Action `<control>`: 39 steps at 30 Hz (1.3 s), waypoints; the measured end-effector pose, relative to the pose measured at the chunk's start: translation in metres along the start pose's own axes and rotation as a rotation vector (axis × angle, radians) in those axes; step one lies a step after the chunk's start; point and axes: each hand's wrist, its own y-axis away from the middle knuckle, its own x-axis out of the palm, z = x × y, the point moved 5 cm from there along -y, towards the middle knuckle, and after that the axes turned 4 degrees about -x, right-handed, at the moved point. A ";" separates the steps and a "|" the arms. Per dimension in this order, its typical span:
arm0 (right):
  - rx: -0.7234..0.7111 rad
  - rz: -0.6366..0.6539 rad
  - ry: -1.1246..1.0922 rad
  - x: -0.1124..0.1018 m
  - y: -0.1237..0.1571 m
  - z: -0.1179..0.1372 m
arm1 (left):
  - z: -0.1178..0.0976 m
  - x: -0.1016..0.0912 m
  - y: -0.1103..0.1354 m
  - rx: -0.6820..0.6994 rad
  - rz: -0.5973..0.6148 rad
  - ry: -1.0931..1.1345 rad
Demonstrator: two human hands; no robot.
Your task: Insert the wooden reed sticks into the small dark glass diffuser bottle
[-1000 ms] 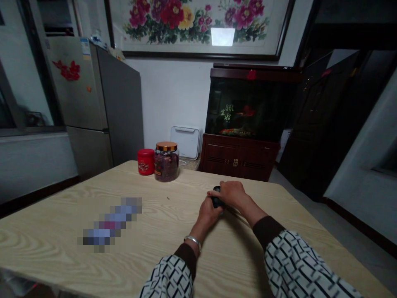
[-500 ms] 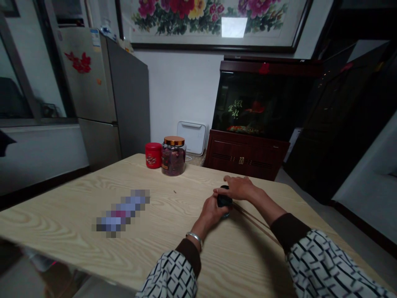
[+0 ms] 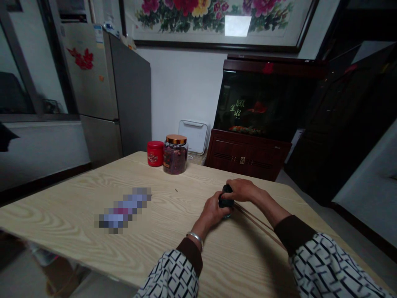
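My left hand (image 3: pixel 213 210), with a silver bracelet at the wrist, is wrapped round a small upright container that looks like a bottle with a black top (image 3: pixel 226 202). A bluish, clear-looking bit of it shows below the thumb. My right hand (image 3: pixel 243 190) closes its fingers on a black upper piece (image 3: pixel 228 188), which stands up at the far side of the top and looks like its cap or lid. Whether that piece is still attached I cannot tell. From the container a thin brown doubled cord or strap (image 3: pixel 259 225) runs toward the lower right, under my right forearm.
A red canister (image 3: pixel 155 153) and a glass jar of dark dried contents (image 3: pixel 175 159) stand at the back of the wooden table (image 3: pixel 173 223). A blurred-out flat item (image 3: pixel 125 209) lies on the left. Beyond are a fridge (image 3: pixel 133 95) and a fish tank (image 3: pixel 263 107).
The fingers of my right hand have curled down from spread across the top onto the black upper piece, which now shows raised. My left hand keeps its hold.
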 end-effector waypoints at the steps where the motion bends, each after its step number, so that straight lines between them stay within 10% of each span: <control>1: -0.058 -0.038 -0.058 -0.005 0.002 0.000 | 0.000 -0.001 0.000 -0.001 0.001 -0.014; 6: -0.191 -0.361 -0.754 -0.012 0.033 -0.026 | 0.004 -0.002 -0.001 0.004 -0.006 -0.039; 11: -0.009 -0.515 -1.188 0.082 0.082 -0.031 | 0.009 0.000 -0.003 -0.022 -0.015 -0.028; 17: 0.060 -0.536 -0.876 0.154 0.116 -0.013 | 0.008 0.000 -0.002 -0.014 -0.007 -0.009; 24: 0.329 -0.533 -0.456 0.126 0.116 -0.094 | 0.005 -0.002 -0.001 -0.018 0.014 0.017; 28: 0.457 -0.199 0.038 0.118 0.101 -0.139 | 0.007 -0.001 -0.001 -0.020 0.009 0.025; 32: 0.430 0.001 0.169 0.121 0.086 -0.144 | 0.007 0.000 -0.002 -0.035 0.008 -0.003; 39: 0.379 -0.034 0.137 0.107 0.069 -0.145 | 0.004 -0.001 -0.001 -0.057 -0.003 -0.033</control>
